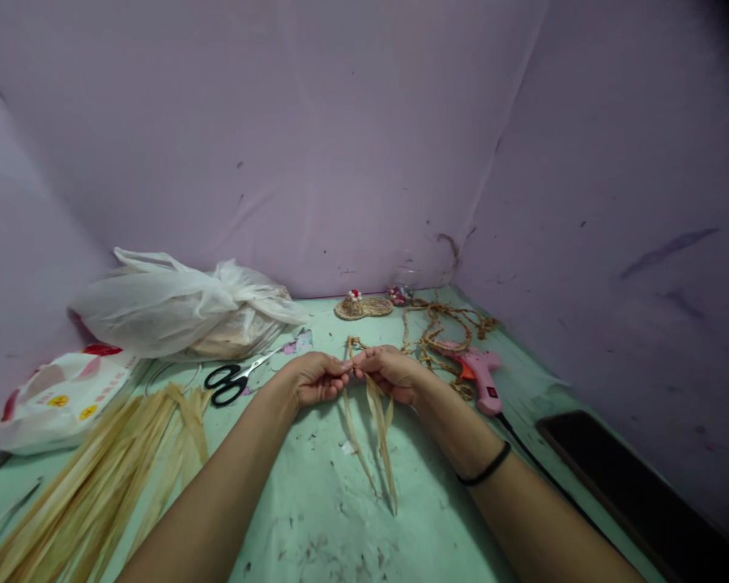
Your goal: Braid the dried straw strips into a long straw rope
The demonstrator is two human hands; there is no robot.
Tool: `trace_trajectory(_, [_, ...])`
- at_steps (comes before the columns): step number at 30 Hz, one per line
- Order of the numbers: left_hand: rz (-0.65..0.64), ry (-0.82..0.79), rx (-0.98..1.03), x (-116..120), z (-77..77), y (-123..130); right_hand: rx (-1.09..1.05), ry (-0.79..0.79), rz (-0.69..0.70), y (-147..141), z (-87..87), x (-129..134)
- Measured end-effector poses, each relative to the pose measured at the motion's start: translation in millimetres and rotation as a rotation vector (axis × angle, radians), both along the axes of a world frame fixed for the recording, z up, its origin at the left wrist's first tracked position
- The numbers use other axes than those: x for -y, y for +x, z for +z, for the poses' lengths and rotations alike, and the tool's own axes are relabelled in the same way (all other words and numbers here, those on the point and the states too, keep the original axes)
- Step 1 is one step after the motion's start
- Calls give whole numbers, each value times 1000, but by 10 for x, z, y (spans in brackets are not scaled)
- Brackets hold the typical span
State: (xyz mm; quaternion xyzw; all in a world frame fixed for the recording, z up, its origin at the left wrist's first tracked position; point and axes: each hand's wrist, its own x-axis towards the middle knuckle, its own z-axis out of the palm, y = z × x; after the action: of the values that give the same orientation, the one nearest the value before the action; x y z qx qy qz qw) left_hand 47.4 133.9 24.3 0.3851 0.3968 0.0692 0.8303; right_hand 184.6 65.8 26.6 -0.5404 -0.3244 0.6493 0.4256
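My left hand and my right hand meet near the middle of the table, both pinching a thin braided cord. Above the fingers the cord ends in a small knotted loop. Loose strips of dried plant fibre hang down below the hands toward me. Farther back lies a small woven straw slipper with a red and white bead flower on it. To the right of my right hand, a long coil of braided cord lies in a tangle.
Black-handled scissors and a bundle of dried fibre strips lie at left. Behind them sit a white plastic bag and a printed packet. At right are a pink glue gun with its cable and a dark phone-like slab.
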Motion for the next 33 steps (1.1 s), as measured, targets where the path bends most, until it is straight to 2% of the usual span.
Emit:
trace_trajectory(3, [11,168,-140,46,60,11,42,22,16,24,4,12])
trace_trajectory(6, [-10,265,-176,71,78,9,93,39,29,39,3,22])
trace_trajectory(10, [-91,226,-136,54,64,4,164,74,63,63,-17,15])
trace_trajectory(14, [-88,162,-123,44,63,-1,192,87,61,66,-9,19])
trace_trajectory(19, [-89,260,-118,75,67,0,223,102,69,57,5,29])
trace_trajectory(25, [-65,298,-197,86,61,36,277,124,73,64,-20,15])
trace_trajectory(33, [-59,308,-174,89,61,29,315,105,48,55,-27,9])
